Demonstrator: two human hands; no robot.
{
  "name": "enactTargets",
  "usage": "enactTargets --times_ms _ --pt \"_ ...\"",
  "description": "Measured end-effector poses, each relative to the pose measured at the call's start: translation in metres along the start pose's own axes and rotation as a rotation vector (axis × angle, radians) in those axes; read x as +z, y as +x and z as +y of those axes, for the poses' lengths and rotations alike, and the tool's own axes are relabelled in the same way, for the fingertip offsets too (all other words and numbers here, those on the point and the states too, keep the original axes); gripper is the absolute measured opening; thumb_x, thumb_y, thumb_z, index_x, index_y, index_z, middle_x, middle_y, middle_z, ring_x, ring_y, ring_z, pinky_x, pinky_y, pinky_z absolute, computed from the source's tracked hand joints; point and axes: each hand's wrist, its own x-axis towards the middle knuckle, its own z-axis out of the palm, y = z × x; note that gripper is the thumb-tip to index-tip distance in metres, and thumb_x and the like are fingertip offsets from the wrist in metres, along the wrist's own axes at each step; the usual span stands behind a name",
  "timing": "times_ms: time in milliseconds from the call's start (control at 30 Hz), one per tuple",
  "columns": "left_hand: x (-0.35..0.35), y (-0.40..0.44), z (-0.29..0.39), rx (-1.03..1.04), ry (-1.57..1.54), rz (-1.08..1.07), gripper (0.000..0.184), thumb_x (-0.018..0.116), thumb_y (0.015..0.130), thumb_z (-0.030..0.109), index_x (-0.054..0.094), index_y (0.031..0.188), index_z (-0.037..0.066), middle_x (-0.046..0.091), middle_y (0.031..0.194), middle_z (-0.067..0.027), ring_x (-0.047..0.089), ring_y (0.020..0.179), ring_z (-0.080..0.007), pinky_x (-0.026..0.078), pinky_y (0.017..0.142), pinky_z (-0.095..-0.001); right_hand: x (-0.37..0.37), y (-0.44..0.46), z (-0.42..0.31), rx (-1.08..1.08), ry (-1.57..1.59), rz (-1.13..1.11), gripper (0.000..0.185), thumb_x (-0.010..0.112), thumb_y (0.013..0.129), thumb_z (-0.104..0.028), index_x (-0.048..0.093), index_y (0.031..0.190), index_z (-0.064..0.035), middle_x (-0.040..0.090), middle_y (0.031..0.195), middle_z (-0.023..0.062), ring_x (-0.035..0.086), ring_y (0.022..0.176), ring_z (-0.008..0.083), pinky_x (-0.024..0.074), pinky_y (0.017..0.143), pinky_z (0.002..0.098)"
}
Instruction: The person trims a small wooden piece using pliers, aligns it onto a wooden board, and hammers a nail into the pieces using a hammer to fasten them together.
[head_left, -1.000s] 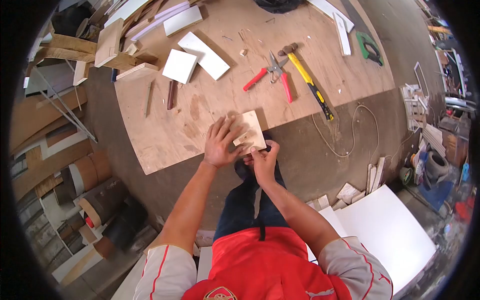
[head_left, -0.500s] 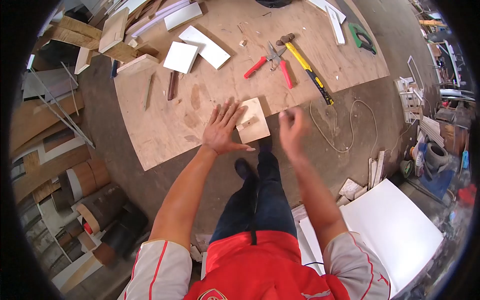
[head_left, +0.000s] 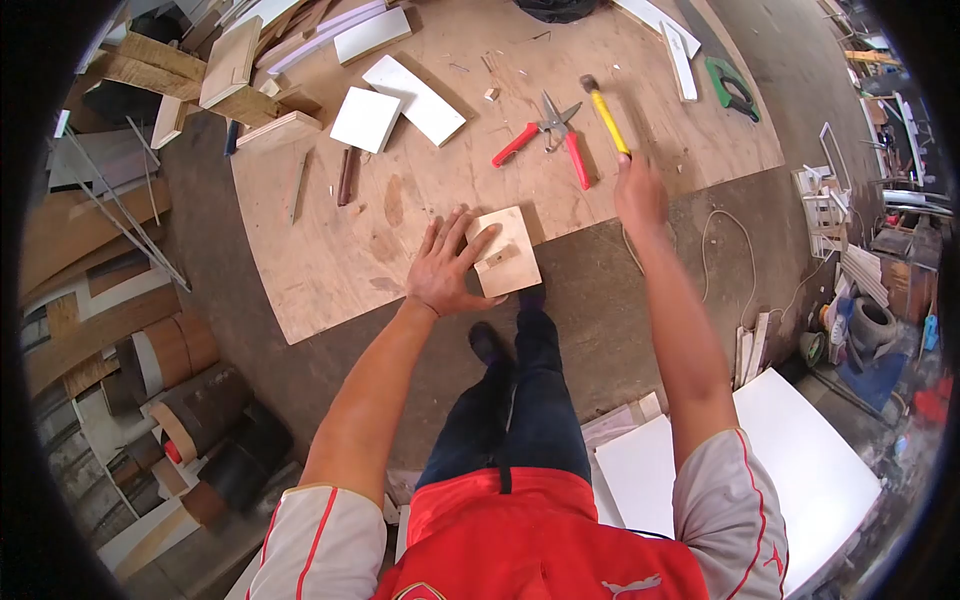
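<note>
A small pale wooden block (head_left: 515, 270) sits at the front edge of the plywood table (head_left: 300, 270), with a short strip of wood on its face. My left hand (head_left: 445, 262) lies with fingers spread over the block's left side. To the right, my right hand (head_left: 640, 195) is wrapped round the handle of a hammer (head_left: 608, 118) with a yellow shaft. The hammer's dark head points away from me. Between the hammer and the block lie red-handled snips (head_left: 550, 132), their blades apart.
Two white boards (head_left: 366, 120) and a dark red-brown stick (head_left: 347, 177) lie on the left of the table. Wooden frame pieces (head_left: 232, 65) stand at the back left. A green-handled tool (head_left: 733, 90) is at the far right. A cord (head_left: 706, 250) lies on the floor.
My right hand has left the block, moved right and taken hold of the hammer. My left hand has stayed at the block's left side, its fingers more spread than at first.
</note>
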Motion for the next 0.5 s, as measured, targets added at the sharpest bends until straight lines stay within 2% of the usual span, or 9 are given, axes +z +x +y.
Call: enactTargets --times_ms 33,100,167,200,267,300,400,500 --pt "0.000 0.000 0.000 -0.003 -0.008 -0.002 0.124 0.092 0.059 0.068 0.039 0.166 0.034 0.038 0.168 -0.0164 0.033 0.159 -0.0393 0.023 0.131 -0.0602 -0.009 -0.013 0.000 0.016 0.063 -0.033 0.025 0.060 0.109 -0.028 0.061 0.118 -0.0043 0.069 0.110 0.0244 0.069 0.099 0.0436 0.0545 0.081 0.0564" --pt "-0.003 0.001 0.002 -0.001 -0.010 0.004 0.124 0.093 0.059 0.065 0.040 0.166 0.033 0.039 0.166 -0.0166 0.034 0.159 -0.0389 0.023 0.131 -0.0606 -0.042 -0.061 -0.009 -0.002 0.323 -0.125 0.028 0.058 0.110 -0.023 0.061 0.130 -0.0031 0.072 0.111 0.0275 0.071 0.092 0.0468 0.0559 0.079 0.0533" --pt "-0.003 0.001 0.002 0.001 -0.015 0.015 0.124 0.094 0.058 0.063 0.040 0.165 0.032 0.040 0.165 -0.0169 0.034 0.158 -0.0387 0.023 0.130 -0.0608 -0.068 -0.121 -0.025 -0.071 0.539 -0.139 0.042 0.058 0.109 -0.017 0.055 0.150 -0.0064 0.072 0.117 0.0276 0.071 0.096 0.0469 0.0572 0.080 0.0486" --pt "-0.002 0.001 0.002 0.006 -0.019 0.021 0.124 0.094 0.058 0.061 0.041 0.165 0.032 0.041 0.164 -0.0170 0.035 0.158 -0.0387 0.024 0.130 -0.0608 -0.071 -0.152 -0.032 -0.143 0.569 -0.128 0.047 0.061 0.107 -0.013 0.054 0.154 -0.0074 0.071 0.104 0.0247 0.068 0.084 0.0401 0.0545 0.074 0.0449" --pt "-0.002 0.002 0.002 0.009 -0.021 0.028 0.123 0.095 0.057 0.059 0.041 0.165 0.032 0.042 0.163 -0.0173 0.035 0.157 -0.0388 0.024 0.130 -0.0608 -0.066 -0.203 -0.035 -0.238 0.566 -0.162 0.057 0.065 0.105 -0.008 0.051 0.160 -0.0094 0.069 0.093 0.0219 0.065 0.072 0.0336 0.0525 0.070 0.0418" --pt "-0.004 0.002 0.002 0.007 -0.020 0.026 0.123 0.095 0.057 0.058 0.041 0.165 0.032 0.042 0.163 -0.0173 0.036 0.157 -0.0390 0.024 0.130 -0.0608 -0.061 -0.222 -0.034 -0.260 0.532 -0.209 0.059 0.065 0.105 -0.009 0.049 0.162 -0.0105 0.069 0.094 0.0219 0.066 0.073 0.0338 0.0532 0.070 0.0425" --pt "-0.004 0.001 0.004 0.007 -0.019 0.022 0.122 0.095 0.057 0.057 0.042 0.165 0.031 0.043 0.162 -0.0176 0.037 0.156 -0.0393 0.024 0.130 -0.0608 -0.063 -0.245 -0.046 -0.199 0.422 -0.342 0.060 0.066 0.105 -0.014 0.049 0.162 -0.0174 0.069 0.096 0.0205 0.069 0.082 0.0419 0.0562 0.072 0.0499" --pt "-0.004 0.001 0.003 -0.003 -0.015 0.010 0.123 0.095 0.057 0.057 0.041 0.164 0.031 0.042 0.163 -0.0164 0.033 0.158 -0.0373 0.023 0.131 -0.0601 -0.064 -0.244 -0.056 -0.245 0.451 -0.225 0.060 0.066 0.105 -0.014 0.048 0.163 -0.0179 0.061 0.083 0.0169 0.066 0.074 0.0401 0.0542 0.067 0.0510"
